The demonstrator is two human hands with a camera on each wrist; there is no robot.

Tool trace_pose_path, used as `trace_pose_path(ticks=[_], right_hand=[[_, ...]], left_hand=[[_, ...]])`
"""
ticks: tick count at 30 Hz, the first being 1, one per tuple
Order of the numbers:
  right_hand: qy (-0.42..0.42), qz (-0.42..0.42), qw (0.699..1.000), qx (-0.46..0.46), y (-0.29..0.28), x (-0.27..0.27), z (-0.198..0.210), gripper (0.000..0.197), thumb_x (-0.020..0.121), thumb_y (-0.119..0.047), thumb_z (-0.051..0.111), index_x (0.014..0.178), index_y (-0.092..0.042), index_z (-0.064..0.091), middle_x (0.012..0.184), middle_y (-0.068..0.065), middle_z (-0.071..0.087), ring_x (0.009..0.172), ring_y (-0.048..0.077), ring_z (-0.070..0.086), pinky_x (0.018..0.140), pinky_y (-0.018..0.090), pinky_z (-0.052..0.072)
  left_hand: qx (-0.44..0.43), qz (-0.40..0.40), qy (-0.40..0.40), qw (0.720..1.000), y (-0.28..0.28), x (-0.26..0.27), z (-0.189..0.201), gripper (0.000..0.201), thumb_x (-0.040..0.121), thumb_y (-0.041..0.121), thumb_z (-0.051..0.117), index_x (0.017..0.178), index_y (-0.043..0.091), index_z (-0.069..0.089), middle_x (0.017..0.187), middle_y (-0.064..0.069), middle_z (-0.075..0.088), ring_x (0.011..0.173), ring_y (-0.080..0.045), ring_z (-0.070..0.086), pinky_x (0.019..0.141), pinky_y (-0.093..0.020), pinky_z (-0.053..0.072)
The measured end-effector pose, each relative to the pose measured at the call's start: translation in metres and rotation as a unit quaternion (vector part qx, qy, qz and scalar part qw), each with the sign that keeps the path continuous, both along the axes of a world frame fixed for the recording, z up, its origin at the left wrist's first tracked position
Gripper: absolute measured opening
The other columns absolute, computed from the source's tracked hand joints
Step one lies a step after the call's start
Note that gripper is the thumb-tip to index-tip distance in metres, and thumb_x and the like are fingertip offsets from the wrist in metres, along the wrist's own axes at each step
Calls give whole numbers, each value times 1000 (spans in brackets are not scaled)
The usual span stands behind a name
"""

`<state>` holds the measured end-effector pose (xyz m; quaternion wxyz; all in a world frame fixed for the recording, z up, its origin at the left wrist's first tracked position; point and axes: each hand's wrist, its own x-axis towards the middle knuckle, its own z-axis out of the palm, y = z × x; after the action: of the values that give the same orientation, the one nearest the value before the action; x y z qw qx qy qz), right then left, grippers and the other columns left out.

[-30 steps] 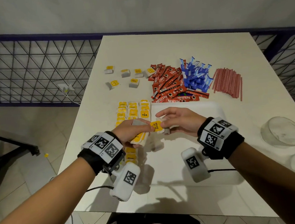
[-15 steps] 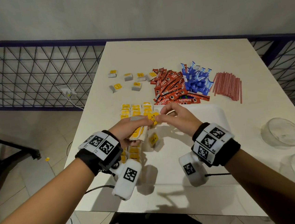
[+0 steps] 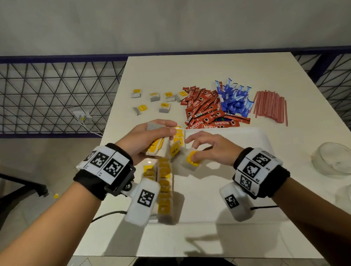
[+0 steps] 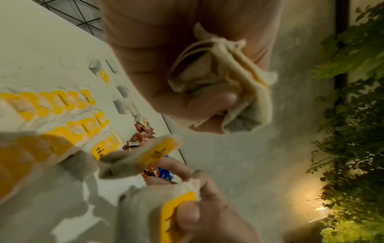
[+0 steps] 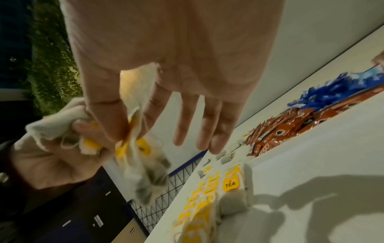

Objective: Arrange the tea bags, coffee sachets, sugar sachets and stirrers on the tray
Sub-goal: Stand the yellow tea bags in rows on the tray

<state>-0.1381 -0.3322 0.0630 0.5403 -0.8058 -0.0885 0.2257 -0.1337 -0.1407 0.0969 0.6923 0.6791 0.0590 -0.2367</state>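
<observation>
My left hand grips a bundle of yellow-tagged tea bags above the left end of the white tray; the bundle fills the left wrist view. My right hand pinches a single tea bag by thumb and forefinger just right of the bundle, with its other fingers spread. One more tea bag dangles between the hands. Rows of tea bags lie along the tray's left side.
On the table behind the tray lie loose tea bags, a heap of red coffee sachets, blue sugar sachets and red stirrers. Two glass bowls stand at the right edge. A wire fence runs on the left.
My right hand has drawn one tea bag off the bundle and moved it nearer and to the right. The left hand keeps hold of its bundle.
</observation>
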Motion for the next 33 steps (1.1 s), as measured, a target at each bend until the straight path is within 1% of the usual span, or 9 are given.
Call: trace_pose_path(ticks=[4, 6, 9, 12, 15, 21, 26, 29, 33], right_hand=[[1, 11, 1000, 28, 23, 1, -2, 25, 75, 0, 71, 64, -15, 54, 95, 0, 57, 88, 3, 52, 75, -1, 34], [15, -13, 998, 66, 34, 5, -4, 26, 77, 3, 68, 65, -14, 52, 73, 0, 53, 68, 5, 52, 68, 11, 40], [51, -47, 991, 115, 46, 11, -2, 28, 77, 8, 65, 64, -11, 50, 62, 3, 47, 49, 1, 50, 55, 11, 43], [75, -61, 986, 137, 57, 14, 1, 29, 77, 10, 64, 61, -10, 49, 56, 0, 49, 45, 0, 49, 51, 10, 43], [109, -65, 980, 155, 68, 18, 1, 27, 78, 10, 62, 63, -10, 51, 63, 4, 52, 48, 1, 52, 52, 10, 44], [128, -74, 985, 91, 86, 28, -7, 28, 79, 6, 64, 64, -12, 50, 61, 5, 46, 49, 3, 50, 54, 12, 44], [106, -88, 990, 12, 87, 35, -7, 21, 81, -7, 67, 68, -14, 52, 60, 1, 50, 44, 7, 48, 53, 18, 41], [123, -119, 985, 32, 85, 37, -11, 12, 84, -8, 64, 76, -12, 56, 67, 2, 51, 41, 5, 48, 54, 20, 41], [151, -165, 971, 85, 79, 36, -14, 10, 85, -7, 62, 94, -5, 58, 80, 12, 54, 59, 19, 47, 55, 23, 40]], left_hand=[[-25, -33, 0, 999, 8, 9, 5, 14, 65, 14, 73, 69, 28, 72, 58, 8, 60, 46, -7, 57, 41, -15, 41], [-24, -8, 8, 1000, 14, 13, 3, 12, 77, 15, 69, 75, 27, 69, 61, 9, 59, 49, -6, 56, 38, -13, 39], [-13, 65, 27, 997, 27, 20, -10, 7, 85, 21, 62, 79, 25, 62, 70, 7, 56, 67, -10, 52, 37, -13, 37], [-20, 118, 100, 988, 39, 22, -27, 8, 86, 21, 62, 78, 19, 59, 65, 1, 57, 51, -9, 55, 35, -14, 38], [-34, 88, 178, 980, 45, 17, -43, 13, 89, 27, 56, 80, 18, 59, 48, 5, 59, 37, -4, 54, 32, -13, 39], [-162, 19, 261, 951, 50, 14, -56, 41, 83, 50, 51, 85, 15, 71, 75, -6, 69, 57, -18, 66, 51, -27, 55], [-196, 2, 239, 951, 49, 17, -65, 34, 71, 29, 61, 102, 13, 60, 84, -8, 67, 62, -16, 68, 49, -24, 54], [-195, 28, 225, 954, 44, 23, -69, 36, 81, 28, 57, 115, 17, 53, 92, -8, 61, 59, -14, 67, 47, -22, 53], [-158, 34, 198, 967, 42, 28, -73, 17, 93, 29, 48, 107, 23, 55, 86, -3, 63, 56, -10, 66, 44, -21, 51]])
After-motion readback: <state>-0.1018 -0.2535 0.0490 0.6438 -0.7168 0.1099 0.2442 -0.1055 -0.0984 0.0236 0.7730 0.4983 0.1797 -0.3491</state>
